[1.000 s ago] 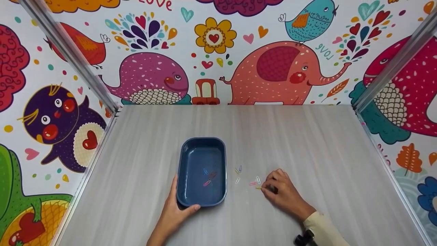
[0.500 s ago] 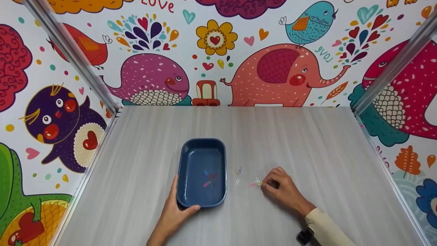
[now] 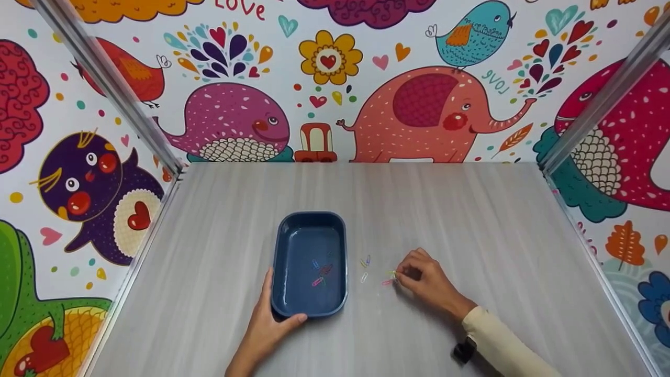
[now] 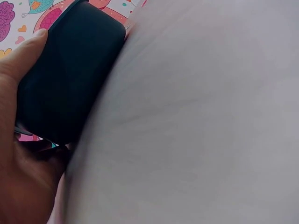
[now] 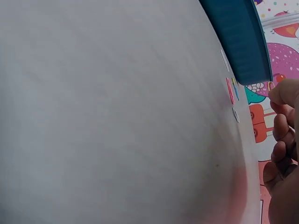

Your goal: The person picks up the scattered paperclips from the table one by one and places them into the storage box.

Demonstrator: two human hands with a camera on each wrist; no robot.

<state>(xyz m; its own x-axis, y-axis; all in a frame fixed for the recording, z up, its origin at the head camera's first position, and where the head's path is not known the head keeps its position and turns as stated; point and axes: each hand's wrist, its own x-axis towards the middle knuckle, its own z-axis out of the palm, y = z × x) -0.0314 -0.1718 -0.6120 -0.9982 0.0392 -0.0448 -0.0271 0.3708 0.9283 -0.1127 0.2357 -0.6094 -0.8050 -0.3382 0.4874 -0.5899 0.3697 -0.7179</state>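
Observation:
My left hand (image 3: 264,327) holds the near left corner of a dark blue rectangular tray (image 3: 301,241), thumb at the near rim and fingers along the left side. In the left wrist view the thumb lies against the tray wall (image 4: 74,70). My right hand (image 3: 432,280) pinches a yellow paper clip (image 5: 270,86) between thumb and index finger, raised above the table. Just below it lie a pink paper clip (image 3: 387,283) and a white one, partly covered by the hand in the head view. Inside the tray are several paper clips, among them a blue (image 3: 315,264) and a pink (image 3: 317,281).
Between tray and right hand lie a white paper clip (image 3: 364,277), a yellow one (image 3: 363,263) and a purple-blue one (image 3: 368,259) on the grey wood-grain table (image 3: 235,209). Walls with cartoon animals and metal posts (image 3: 596,94) enclose the table.
My right hand has moved a little up and to the left, raising the yellow paper clip from near the table. The left hand and the tray stay where they were.

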